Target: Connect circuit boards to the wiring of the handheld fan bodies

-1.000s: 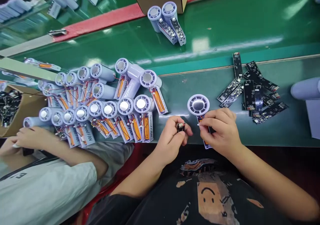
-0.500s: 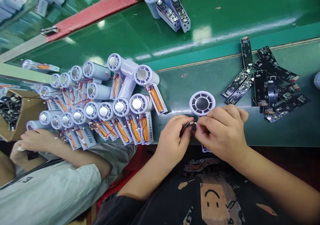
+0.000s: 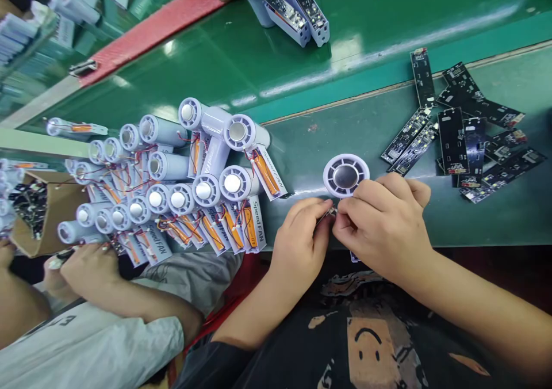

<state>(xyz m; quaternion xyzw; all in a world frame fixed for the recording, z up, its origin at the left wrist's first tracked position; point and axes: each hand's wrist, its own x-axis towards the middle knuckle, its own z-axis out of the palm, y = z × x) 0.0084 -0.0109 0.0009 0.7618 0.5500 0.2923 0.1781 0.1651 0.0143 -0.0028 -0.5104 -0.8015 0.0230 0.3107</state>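
Observation:
My left hand (image 3: 299, 248) is closed, its thumb and forefinger pinching the end of a small circuit board (image 3: 329, 212), most of which the fingers cover. My right hand (image 3: 386, 225) is closed too, its fingertips meeting that end of the board; what they pinch is too small and hidden to name. Just beyond both hands is a lilac handheld fan (image 3: 346, 176) with a round slotted head and a grey centre. Its handle runs beneath my right hand, and only a bit of its lower end shows.
Several circuit boards (image 3: 452, 141) lie in a loose pile on the right. To the left stand many lilac fans (image 3: 233, 185) with orange batteries and red wires. Two fans with boards fitted (image 3: 297, 15) lie at the back. A cardboard box (image 3: 60, 210) and a co-worker's hands (image 3: 88, 268) are far left.
The view has shifted slightly. My hands have come a little closer together at the board's end, and the pale bit at my right fingertips is less visible. The co-worker's hands have moved.

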